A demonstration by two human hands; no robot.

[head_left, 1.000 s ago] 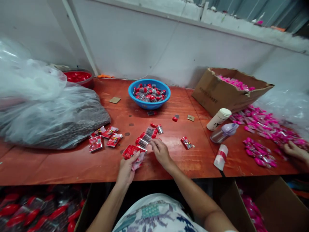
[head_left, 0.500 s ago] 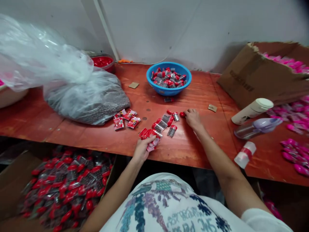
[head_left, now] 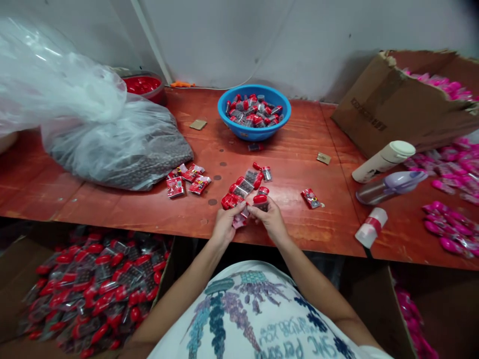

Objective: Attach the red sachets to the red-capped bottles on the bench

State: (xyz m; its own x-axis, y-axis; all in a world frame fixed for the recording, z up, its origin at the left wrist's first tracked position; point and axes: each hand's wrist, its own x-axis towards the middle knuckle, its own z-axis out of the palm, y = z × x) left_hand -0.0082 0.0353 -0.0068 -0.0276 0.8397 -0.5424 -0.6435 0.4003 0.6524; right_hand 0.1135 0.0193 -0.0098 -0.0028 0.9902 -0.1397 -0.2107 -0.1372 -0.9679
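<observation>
My left hand (head_left: pixel 223 224) is closed on a bunch of small red packets (head_left: pixel 232 202) at the table's near edge. My right hand (head_left: pixel 271 219) is right beside it, pinching a small red-capped vial (head_left: pixel 260 201). Just beyond my hands lie more red-capped vials (head_left: pixel 249 180) in a loose cluster. A single red packet (head_left: pixel 310 197) lies to the right, and three more red packets (head_left: pixel 187 178) lie to the left. A blue bowl (head_left: pixel 254 130) full of vials stands further back.
A big clear plastic bag (head_left: pixel 97 134) of dark beads fills the left of the red table (head_left: pixel 292 159). A cardboard box (head_left: pixel 389 109) with pink items, two bottles (head_left: pixel 385 160), and a tape-wrapped bottle (head_left: pixel 370 227) are at right. A carton of packed red vials (head_left: pixel 97 289) sits below left.
My right hand has come back from the far vials to my left hand, now holding a red-capped vial. The camera view shifted slightly left and down.
</observation>
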